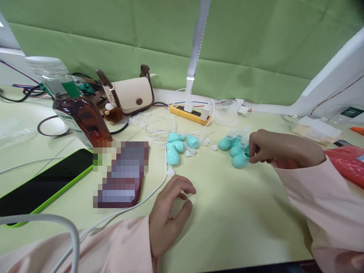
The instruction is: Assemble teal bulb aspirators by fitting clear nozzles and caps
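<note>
My right hand (263, 146) is at a group of glossy turquoise bulbs, several of them with clear, funnel-like pieces at their mouths. Its bent fingers are pinched at the open mouth of the nearest bulb (239, 160); the fingertips are partly hidden. Lower down, my left hand (170, 212) rests on the table with fingers loosely curled, thumb apart and nothing between them. Beyond it lies a second group of turquoise bulbs (172, 153), with small whitish pieces (190, 151) beside them. A small white disc (214, 148) lies between the two groups.
On the left are a bottle of dark liquid (81, 117), a green-edged phone (48, 185) and a blurred-out phone (122, 176). A white cable (153, 195) runs past my left hand. Behind stand a cream handbag (132, 94) and a yellow power strip (182, 112). A red package (345, 163) lies right.
</note>
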{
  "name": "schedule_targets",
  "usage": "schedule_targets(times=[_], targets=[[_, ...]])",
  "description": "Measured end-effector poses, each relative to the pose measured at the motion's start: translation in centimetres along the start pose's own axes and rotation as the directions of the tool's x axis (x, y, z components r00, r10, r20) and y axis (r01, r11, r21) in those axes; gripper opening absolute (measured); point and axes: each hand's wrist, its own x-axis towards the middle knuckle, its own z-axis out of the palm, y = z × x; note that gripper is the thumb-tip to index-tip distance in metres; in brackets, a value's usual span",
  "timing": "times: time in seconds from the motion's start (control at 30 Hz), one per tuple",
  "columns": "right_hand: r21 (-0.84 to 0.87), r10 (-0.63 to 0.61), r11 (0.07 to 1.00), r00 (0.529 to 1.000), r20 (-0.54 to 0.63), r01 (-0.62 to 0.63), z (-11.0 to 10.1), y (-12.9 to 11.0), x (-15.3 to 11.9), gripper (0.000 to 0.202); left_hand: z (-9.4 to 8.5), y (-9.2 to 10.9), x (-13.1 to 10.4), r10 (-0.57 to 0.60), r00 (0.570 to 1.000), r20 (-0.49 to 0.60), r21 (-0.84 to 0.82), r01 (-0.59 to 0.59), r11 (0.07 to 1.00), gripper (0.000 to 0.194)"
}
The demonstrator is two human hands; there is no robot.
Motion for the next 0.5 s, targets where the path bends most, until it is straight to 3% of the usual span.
schedule_targets(times=[0.1,0.43,0.5], targets=[[0.005,0.073,0.997,0.954,0.290,-0.078,-0.5,-0.7,0.1,0.008,0.0,0.0,-0.1,0.002,1.000,0.006,0.004,-0.002,1.000,0.021],[-0.013,-0.040,0.999,0.951,0.305,0.046,0.3,0.3,1.5,0.008,0.0,0.0,-0.1,-0.001,1.000,0.001,0.008,0.001,1.000,0.020],[-0.016,-0.121,0.991,0.945,0.303,0.132,0.3,-0.1,1.2,0.002,0.1,0.1,-0.1,-0.001,1.000,-0.004,0.018,0.001,1.000,0.020]])
